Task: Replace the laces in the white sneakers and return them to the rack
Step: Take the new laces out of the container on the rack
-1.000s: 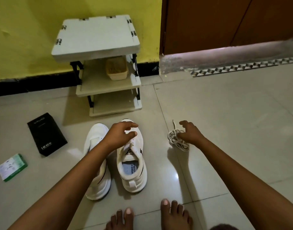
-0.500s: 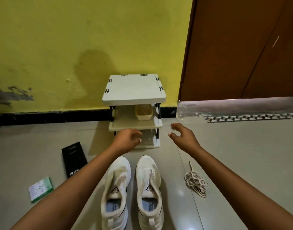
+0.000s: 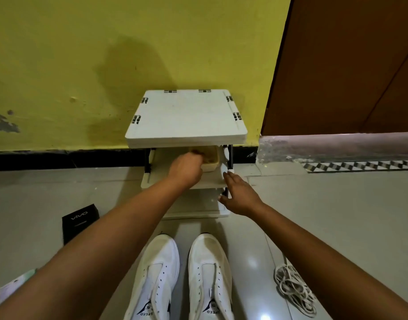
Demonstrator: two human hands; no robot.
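While the left hand (image 3: 186, 168) reaches into the white three-tier plastic rack's (image 3: 186, 116) middle shelf beside a small cream tub (image 3: 212, 161), its fingers are hidden. Right hand (image 3: 238, 196), fingers loosely spread, touches the rack's front right post. In front of the rack stand two unlaced white sneakers (image 3: 182, 278); a coiled white lace (image 3: 293, 287) lies right of them, a black box (image 3: 79, 221) left.

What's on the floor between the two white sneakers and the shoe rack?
Head view: bare floor tile between the sneakers and the rack; only the forearms cross above it.
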